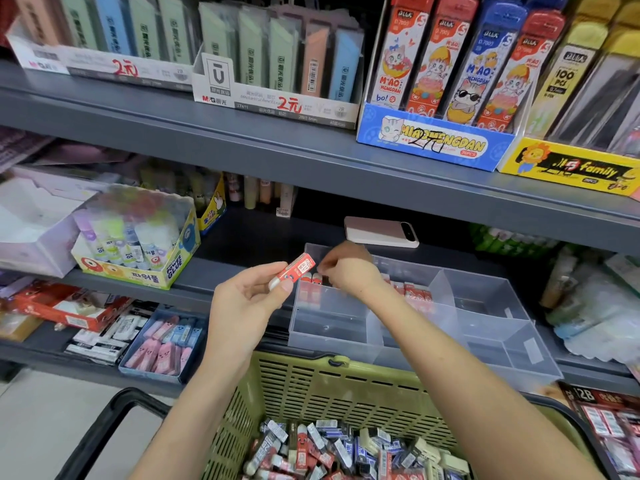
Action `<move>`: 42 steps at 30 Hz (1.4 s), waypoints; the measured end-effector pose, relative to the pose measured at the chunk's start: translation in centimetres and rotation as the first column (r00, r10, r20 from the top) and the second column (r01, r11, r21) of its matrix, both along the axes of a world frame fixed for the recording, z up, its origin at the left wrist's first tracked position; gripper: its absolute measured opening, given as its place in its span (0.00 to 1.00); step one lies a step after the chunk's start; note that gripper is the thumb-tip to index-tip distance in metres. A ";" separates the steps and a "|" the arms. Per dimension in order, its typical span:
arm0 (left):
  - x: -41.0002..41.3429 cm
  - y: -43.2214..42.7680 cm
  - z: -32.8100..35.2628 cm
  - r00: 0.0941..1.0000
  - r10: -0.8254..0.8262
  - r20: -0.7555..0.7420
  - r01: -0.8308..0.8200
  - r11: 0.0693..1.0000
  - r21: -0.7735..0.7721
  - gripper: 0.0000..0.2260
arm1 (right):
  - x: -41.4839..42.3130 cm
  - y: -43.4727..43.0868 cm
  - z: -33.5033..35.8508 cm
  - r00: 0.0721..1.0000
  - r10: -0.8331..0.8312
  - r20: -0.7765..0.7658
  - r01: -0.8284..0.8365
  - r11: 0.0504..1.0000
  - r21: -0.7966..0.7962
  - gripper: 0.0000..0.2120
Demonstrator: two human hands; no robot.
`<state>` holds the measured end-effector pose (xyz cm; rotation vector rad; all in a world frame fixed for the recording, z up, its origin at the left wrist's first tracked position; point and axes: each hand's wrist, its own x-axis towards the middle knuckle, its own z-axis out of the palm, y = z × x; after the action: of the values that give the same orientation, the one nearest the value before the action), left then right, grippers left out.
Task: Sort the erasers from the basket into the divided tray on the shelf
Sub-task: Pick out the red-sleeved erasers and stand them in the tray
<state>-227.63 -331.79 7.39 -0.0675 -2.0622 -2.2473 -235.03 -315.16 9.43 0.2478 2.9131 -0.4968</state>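
My left hand (247, 296) pinches a red-sleeved eraser (294, 270) between thumb and fingers, just left of the clear divided tray (485, 327) on the shelf. My right hand (348, 270) reaches into the tray's back left compartment with curled fingers at the upright red erasers (311, 280) there; whether it holds one is hidden. More red erasers (417, 296) stand in the middle back compartment. Below, the green basket (332, 386) holds a pile of several mixed erasers (346, 452).
A pink phone (381, 232) lies on the shelf behind the tray. A glue stick box (138, 244) stands to the left. A blue box of pink and blue erasers (162, 344) sits on the lower shelf. Pencil lead boxes (436, 136) fill the upper shelf.
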 end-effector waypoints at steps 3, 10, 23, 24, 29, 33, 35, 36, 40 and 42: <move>0.0 0.0 0.0 0.999 -0.007 -0.037 0.003 0.996 -0.088 0.11 | 2.5 0.0 1.6 0.965 -0.061 -0.253 -0.065 0.886 -0.459 0.13; 0.3 0.5 0.4 0.998 0.006 -0.060 -0.005 1.000 0.028 0.12 | 7.0 -0.5 4.9 0.885 0.373 -0.277 -0.460 0.789 -0.407 0.09; 0.1 0.6 -0.6 0.987 -0.036 -0.159 -0.050 0.862 -0.505 0.11 | 4.0 2.8 3.4 0.961 -0.196 -0.197 0.016 0.746 -0.665 0.11; 0.1 0.5 -0.8 0.987 -0.053 -0.154 -0.042 0.831 -0.555 0.15 | 3.5 2.8 2.8 0.972 -0.193 -0.135 0.066 0.771 -0.634 0.11; 0.3 0.5 -1.2 0.980 -0.174 -0.101 0.044 0.676 -0.736 0.25 | 1.7 1.5 1.2 0.999 0.029 -0.038 -0.036 0.979 -0.199 0.06; 0.4 0.6 -1.3 0.972 -0.226 -0.059 0.100 0.633 -0.768 0.27 | 0.4 0.7 0.9 0.997 0.042 0.071 -0.046 0.998 0.052 0.11; 0.4 0.6 -1.3 0.971 -0.235 -0.048 0.115 0.631 -0.767 0.28 | 0.1 0.3 0.5 0.996 0.034 0.081 -0.042 0.995 0.095 0.13; 0.4 0.6 -1.2 0.970 -0.237 -0.046 0.118 0.631 -0.766 0.28 | 0.1 0.2 0.4 0.996 0.037 0.083 -0.046 0.993 0.112 0.13; 0.4 0.6 -1.2 0.969 -0.244 -0.034 0.132 0.632 -0.764 0.28 | 0.1 0.2 0.5 0.992 0.080 0.101 -0.094 0.986 0.141 0.13; 0.3 0.6 -1.3 0.969 -0.245 -0.029 0.137 0.632 -0.763 0.28 | 0.7 0.4 1.1 0.991 0.096 0.090 -0.109 0.983 0.147 0.13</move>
<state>-227.29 -331.21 6.11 -0.4970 -2.8601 -1.2139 -234.37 -314.71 10.55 0.1339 2.8667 -0.2432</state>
